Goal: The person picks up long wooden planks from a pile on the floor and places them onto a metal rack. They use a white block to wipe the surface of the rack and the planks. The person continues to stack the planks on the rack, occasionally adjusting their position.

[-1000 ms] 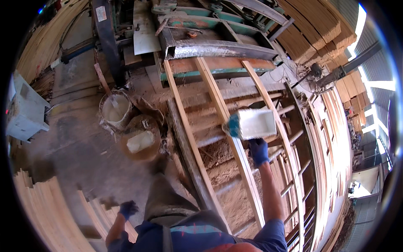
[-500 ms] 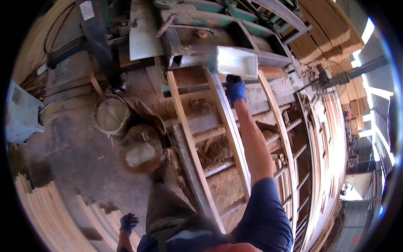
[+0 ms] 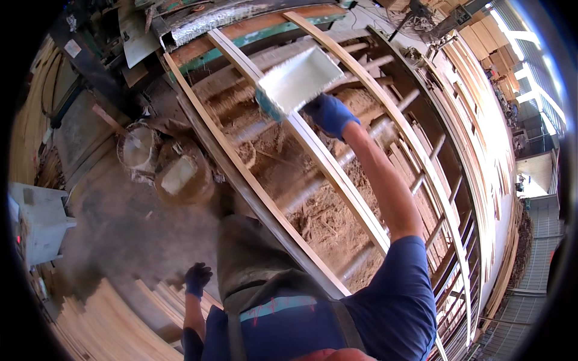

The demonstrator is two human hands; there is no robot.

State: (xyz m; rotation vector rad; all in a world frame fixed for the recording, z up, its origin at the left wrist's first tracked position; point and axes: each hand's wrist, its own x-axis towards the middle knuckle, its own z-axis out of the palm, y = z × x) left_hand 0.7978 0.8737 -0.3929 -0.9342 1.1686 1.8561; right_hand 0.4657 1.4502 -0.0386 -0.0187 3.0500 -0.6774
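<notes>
My right hand (image 3: 332, 115), in a blue glove, is closed on the near corner of a white rectangular open-topped tray (image 3: 303, 81). The tray is tilted, with a rough white rim and teal on its outer side. Beneath it runs the middle one of three long wooden strips (image 3: 337, 170); whether they touch, I cannot tell. My gloved left hand (image 3: 197, 279) hangs low on the left with its fingers apart, holding nothing, near a stack of wooden boards (image 3: 111, 325).
The strips lie across a roller frame (image 3: 295, 198) littered with sawdust. Left of it stand a bucket with a stick (image 3: 137, 147) and a round container (image 3: 191, 188) bearing a white block. A grey plastic stool (image 3: 42, 219) is at far left; boards (image 3: 463, 162) are stacked right.
My right hand has brought the white tray nearer, away from the machine and along the middle strip. The view has turned and shifted. My left hand stays low and empty.
</notes>
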